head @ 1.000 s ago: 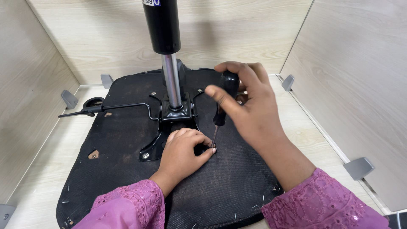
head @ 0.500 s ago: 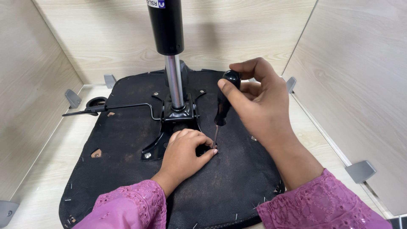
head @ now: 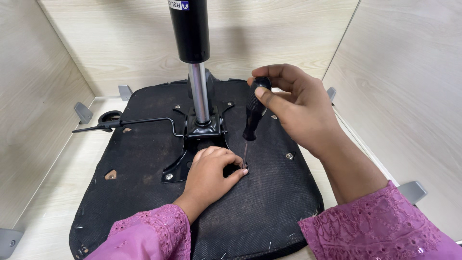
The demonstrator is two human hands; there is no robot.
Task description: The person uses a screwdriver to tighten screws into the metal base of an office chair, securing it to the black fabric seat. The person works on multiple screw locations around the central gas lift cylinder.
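Gripping a black-handled screwdriver [head: 254,113] upright, the right hand [head: 301,108] sets its tip at the mounting plate's [head: 199,139] four-o'clock corner on the upturned seat [head: 260,202], where the left hand [head: 211,168] pinches something hidden; turning seemingly follows.

Bright, even light — soft shadows; sharp focus, edges perhaps slightly bowed.

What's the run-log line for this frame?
left hand: resting on seat base, fingers by screwdriver tip | right hand: gripping screwdriver, upright, tip down beside bracket | gas cylinder: upright
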